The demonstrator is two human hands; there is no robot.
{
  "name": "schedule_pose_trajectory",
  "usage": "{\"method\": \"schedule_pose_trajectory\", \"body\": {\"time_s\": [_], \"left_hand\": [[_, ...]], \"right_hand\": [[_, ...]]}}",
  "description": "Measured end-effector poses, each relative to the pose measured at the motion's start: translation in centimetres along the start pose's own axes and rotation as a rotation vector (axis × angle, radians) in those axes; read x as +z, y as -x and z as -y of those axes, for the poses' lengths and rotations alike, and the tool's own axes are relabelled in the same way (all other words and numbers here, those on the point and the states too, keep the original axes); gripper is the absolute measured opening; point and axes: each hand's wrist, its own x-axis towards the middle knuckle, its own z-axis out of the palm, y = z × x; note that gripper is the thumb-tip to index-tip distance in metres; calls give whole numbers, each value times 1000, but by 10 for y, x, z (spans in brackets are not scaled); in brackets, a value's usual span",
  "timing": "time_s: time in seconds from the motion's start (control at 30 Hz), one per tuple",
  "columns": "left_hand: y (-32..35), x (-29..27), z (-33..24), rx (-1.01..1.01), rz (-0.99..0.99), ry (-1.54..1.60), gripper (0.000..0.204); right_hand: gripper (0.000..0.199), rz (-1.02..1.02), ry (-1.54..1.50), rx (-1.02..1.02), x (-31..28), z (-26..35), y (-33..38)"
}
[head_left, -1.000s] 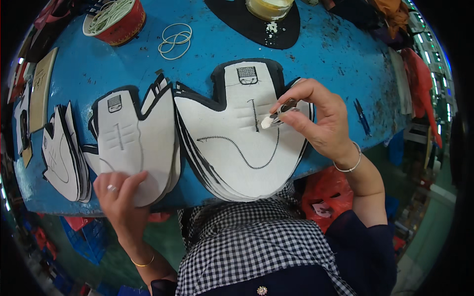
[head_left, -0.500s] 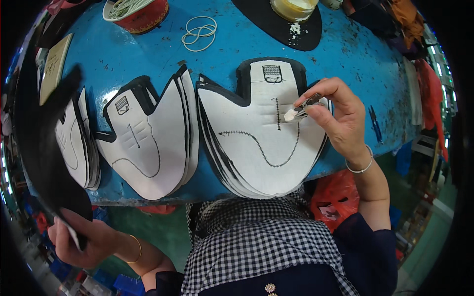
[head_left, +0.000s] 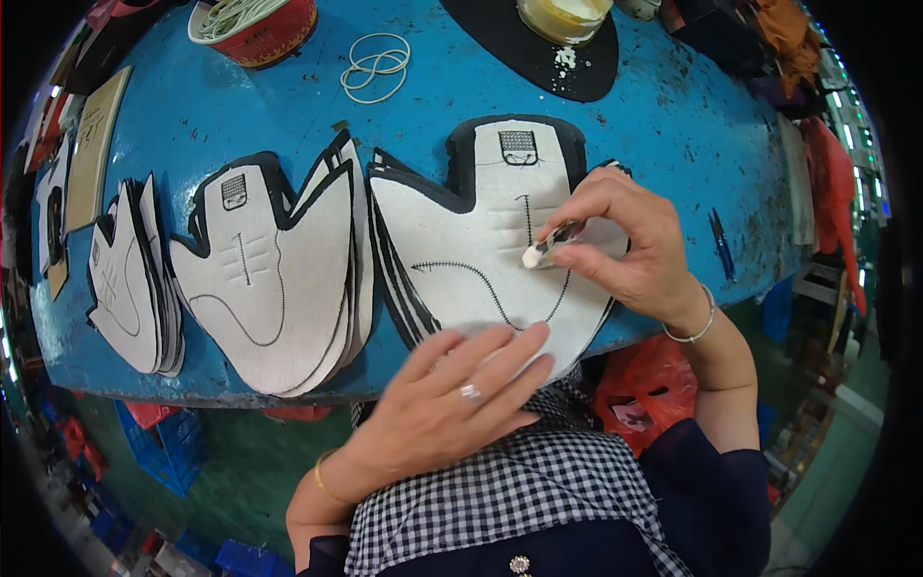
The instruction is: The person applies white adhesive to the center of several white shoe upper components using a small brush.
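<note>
The right hand (head_left: 625,240) is closed around a small brush (head_left: 546,248), pinching it between thumb and fingers so that its whitish tip rests on the top shoe piece (head_left: 481,231). This piece is white with black edging, a stitched curved line and a small grey mesh patch near its top. It lies on a stack of similar pieces at the near edge of the blue bench (head_left: 240,125), directly in front of the person. The left hand (head_left: 452,394) lies open and flat, fingers spread, pressing on the lower end of the same piece where it hangs over the bench edge. A ring shows on one finger, and a thin bangle circles each wrist.

Just left of this stack sits a second stack of shoe pieces (head_left: 269,288), fanned out and touching the first one at its side. Farther left lies a third, smaller stack (head_left: 130,274), near the second.

Toward the far side of the bench lie several rubber bands (head_left: 377,65) in a loose heap. A red bowl (head_left: 258,27) stands at the far left, holding pale cord or bands. A glue jar (head_left: 562,14) stands on a black mat (head_left: 538,58), with white crumbs beside it. A small dark blue tool (head_left: 721,245) lies on the bench to the right of the right hand.
</note>
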Motion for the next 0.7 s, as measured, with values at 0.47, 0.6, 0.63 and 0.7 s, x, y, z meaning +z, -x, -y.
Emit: {"method": "schedule_pose_trajectory", "body": {"time_s": [0.47, 0.6, 0.63, 0.7], "left_hand": [[-12, 3, 4, 52, 79, -63, 37], [-15, 5, 1, 43, 46, -69, 36], [-15, 4, 2, 35, 23, -63, 37], [-17, 4, 5, 51, -5, -52, 37]], "right_hand": [[25, -14, 388, -381, 4, 2, -6], [28, 59, 231, -271, -10, 7, -2], [23, 10, 218, -244, -20, 1, -8], [15, -195, 61, 56, -36, -10, -22]]}}
